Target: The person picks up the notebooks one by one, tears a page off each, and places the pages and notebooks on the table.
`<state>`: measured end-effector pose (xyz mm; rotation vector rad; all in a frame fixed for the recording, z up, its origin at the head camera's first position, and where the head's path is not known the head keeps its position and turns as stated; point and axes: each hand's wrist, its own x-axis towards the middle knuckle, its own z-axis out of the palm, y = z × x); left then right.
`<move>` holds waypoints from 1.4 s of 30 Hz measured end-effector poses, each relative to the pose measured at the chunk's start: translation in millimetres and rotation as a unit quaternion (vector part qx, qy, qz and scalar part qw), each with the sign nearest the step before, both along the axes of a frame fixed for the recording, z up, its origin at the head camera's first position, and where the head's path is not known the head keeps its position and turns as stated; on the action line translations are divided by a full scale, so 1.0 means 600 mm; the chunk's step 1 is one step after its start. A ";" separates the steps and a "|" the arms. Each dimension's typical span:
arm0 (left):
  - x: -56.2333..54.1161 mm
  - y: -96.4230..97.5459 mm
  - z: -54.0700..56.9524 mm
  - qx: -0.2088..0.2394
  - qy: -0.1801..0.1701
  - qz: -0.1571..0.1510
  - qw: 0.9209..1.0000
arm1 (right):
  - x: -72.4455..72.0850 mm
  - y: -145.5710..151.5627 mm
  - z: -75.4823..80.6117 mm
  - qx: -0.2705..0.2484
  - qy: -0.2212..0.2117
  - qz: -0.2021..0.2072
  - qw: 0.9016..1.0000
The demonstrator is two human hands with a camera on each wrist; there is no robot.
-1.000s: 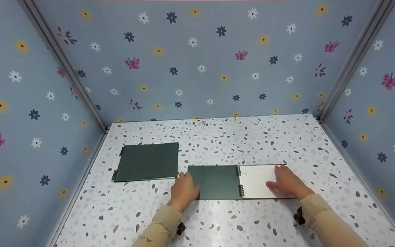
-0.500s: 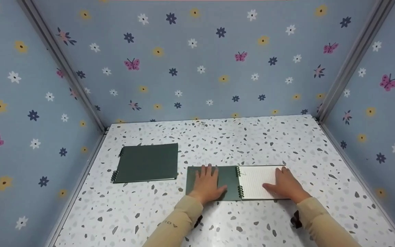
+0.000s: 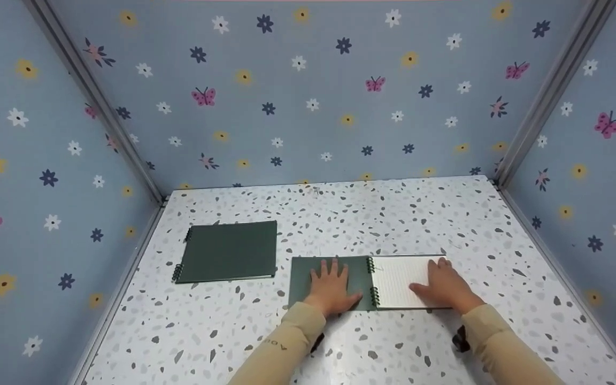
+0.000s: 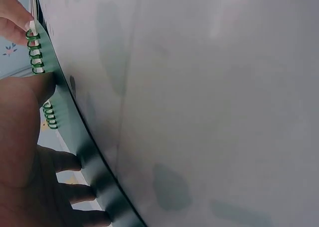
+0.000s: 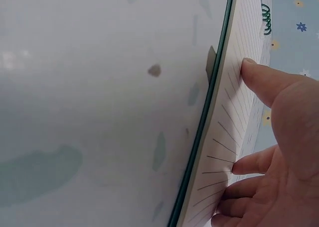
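Observation:
An open spiral notebook lies flat on the speckled table, its dark green cover [image 3: 301, 275] folded out to the left and its lined white page [image 3: 396, 278] to the right. Green wire rings [image 3: 375, 295] join the two halves. My left hand [image 3: 332, 289] rests on the cover with fingers spread and straight; in the left wrist view its fingertips [image 4: 92, 218] touch the green surface. On the page's right part lies my right hand [image 3: 444, 283], thumb apart from the fingers, fingertips [image 5: 239, 167] against the lined paper in the right wrist view.
A second dark green spiral notebook [image 3: 230, 251], closed, lies farther back on the left, its rings facing left. Blue flower-patterned walls [image 3: 308, 96] with grey metal corner posts [image 3: 554, 96] enclose the white speckled table [image 3: 340, 214] at the back and both sides.
My left hand has moved right from the cover's left edge onto the cover and spread its fingers. The right hand has stayed on the page, with its thumb shifted slightly left.

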<state>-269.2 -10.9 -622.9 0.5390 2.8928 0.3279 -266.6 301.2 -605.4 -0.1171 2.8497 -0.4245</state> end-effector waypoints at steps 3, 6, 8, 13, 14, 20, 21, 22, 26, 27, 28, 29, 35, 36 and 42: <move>0.001 0.002 -0.001 0.004 -0.005 0.002 1.000 | 0.002 -0.001 0.001 0.000 -0.001 -0.001 1.000; 0.003 0.003 0.000 0.008 -0.009 0.004 1.000 | 0.004 -0.003 0.002 0.000 0.000 -0.003 1.000; 0.003 0.003 0.001 0.009 -0.012 0.005 1.000 | 0.006 -0.005 0.003 0.001 0.001 -0.003 1.000; 0.003 0.004 0.007 0.003 -0.019 0.006 1.000 | 0.007 -0.008 0.003 0.002 0.006 -0.003 1.000; 0.004 0.003 0.009 0.002 -0.020 0.006 1.000 | 0.007 -0.009 0.003 0.000 0.007 -0.007 1.000; 0.009 0.002 0.016 0.002 -0.024 0.001 1.000 | 0.010 -0.012 0.002 -0.038 0.026 -0.025 0.999; 0.010 0.002 0.016 0.001 -0.023 0.001 1.000 | 0.010 -0.013 0.002 -0.046 0.032 -0.025 0.998; 0.010 0.002 0.017 0.000 -0.021 0.001 1.000 | 0.011 -0.014 0.001 -0.051 0.038 -0.025 0.998; 0.010 0.002 0.022 -0.005 -0.017 0.001 1.000 | 0.010 -0.021 0.004 -0.082 0.052 -0.038 0.995; 0.010 0.002 0.023 -0.007 -0.017 0.001 1.000 | 0.011 -0.024 0.006 -0.091 0.055 -0.044 0.993; 0.010 0.002 0.023 -0.009 -0.018 0.001 1.000 | 0.011 -0.027 0.008 -0.099 0.057 -0.049 0.992; 0.010 0.003 0.024 -0.010 -0.020 0.001 1.000 | 0.011 -0.029 0.010 -0.109 0.061 -0.056 0.991; 0.010 0.004 0.026 -0.015 -0.023 0.004 1.000 | 0.011 -0.041 0.028 -0.160 0.079 -0.094 0.979; 0.010 0.004 0.026 -0.015 -0.024 0.004 1.000 | 0.010 -0.041 0.032 -0.167 0.074 -0.102 0.978; 0.011 0.004 0.019 -0.011 -0.026 0.007 1.000 | 0.002 -0.016 0.044 -0.222 -0.014 -0.169 0.960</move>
